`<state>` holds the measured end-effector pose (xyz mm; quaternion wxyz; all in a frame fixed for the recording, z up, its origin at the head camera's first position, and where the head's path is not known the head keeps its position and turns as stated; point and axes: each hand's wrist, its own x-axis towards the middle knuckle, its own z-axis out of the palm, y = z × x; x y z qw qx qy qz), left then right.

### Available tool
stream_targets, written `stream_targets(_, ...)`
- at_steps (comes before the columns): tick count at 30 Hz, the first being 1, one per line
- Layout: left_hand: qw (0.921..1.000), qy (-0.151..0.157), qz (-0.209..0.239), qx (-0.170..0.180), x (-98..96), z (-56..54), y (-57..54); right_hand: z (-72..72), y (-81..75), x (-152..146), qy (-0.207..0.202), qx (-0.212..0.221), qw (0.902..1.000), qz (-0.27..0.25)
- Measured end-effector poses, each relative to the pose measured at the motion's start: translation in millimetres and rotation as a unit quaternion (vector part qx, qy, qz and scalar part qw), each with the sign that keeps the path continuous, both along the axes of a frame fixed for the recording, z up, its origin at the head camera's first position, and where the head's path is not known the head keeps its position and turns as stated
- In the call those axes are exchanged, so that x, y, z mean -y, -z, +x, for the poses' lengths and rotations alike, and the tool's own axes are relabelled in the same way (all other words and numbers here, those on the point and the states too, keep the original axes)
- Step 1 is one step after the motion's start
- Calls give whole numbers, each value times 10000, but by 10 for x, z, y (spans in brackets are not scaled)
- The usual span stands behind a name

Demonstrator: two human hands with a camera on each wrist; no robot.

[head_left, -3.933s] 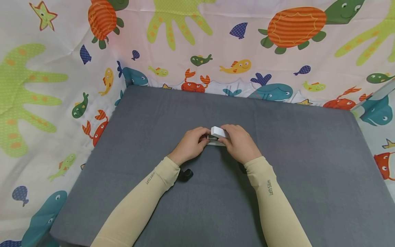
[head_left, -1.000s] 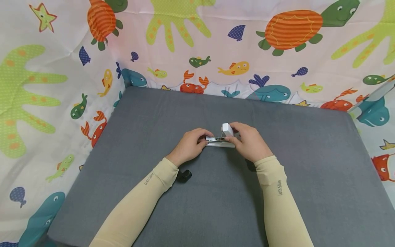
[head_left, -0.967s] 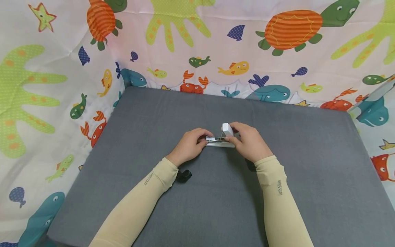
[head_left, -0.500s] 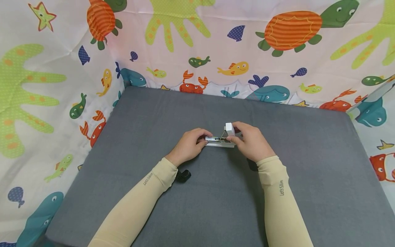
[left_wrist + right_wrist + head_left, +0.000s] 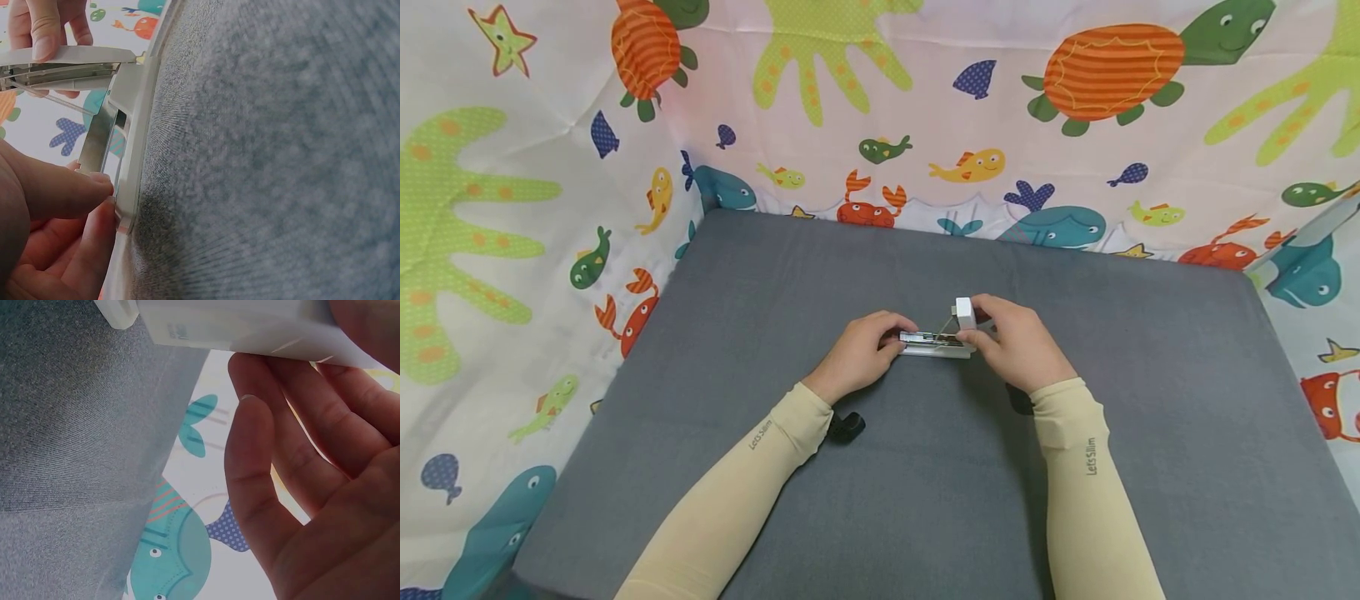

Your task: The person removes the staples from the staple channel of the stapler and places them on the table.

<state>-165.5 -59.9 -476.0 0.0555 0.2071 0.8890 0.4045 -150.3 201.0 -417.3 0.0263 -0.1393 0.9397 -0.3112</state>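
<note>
A white stapler stands on the grey table with its base (image 5: pixel 936 353) down and its top cover (image 5: pixel 965 312) swung up steeply at the right end. My left hand (image 5: pixel 863 350) pinches the left end of the metal staple channel (image 5: pixel 97 144) between thumb and fingers, right above the base. The raised cover is held by my right hand (image 5: pixel 1018 342), thumb on one side and fingers on the other. In the left wrist view a thin spring (image 5: pixel 72 106) stretches from the cover to the channel. The right wrist view shows the cover's white side close up.
The grey cloth-covered table (image 5: pixel 775 275) reaches out around both hands. Behind and to the left hangs a white curtain (image 5: pixel 820 150) printed with sea animals. Black wrist mounts (image 5: pixel 847 427) hang under the forearms.
My right hand has lifted the cover and tipped it farther right and back, exposing more of the staple channel. My left hand stays at the stapler's left end.
</note>
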Motion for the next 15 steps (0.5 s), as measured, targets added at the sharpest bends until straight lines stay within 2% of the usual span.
stream_targets(7,9999,16,21,101,-4,20,16,29,-15,-16,39,123,9999,25)
stream_targets(15,10000,7,-5,47,0,1,1,-3,-16,-45,51,73,10000,18)
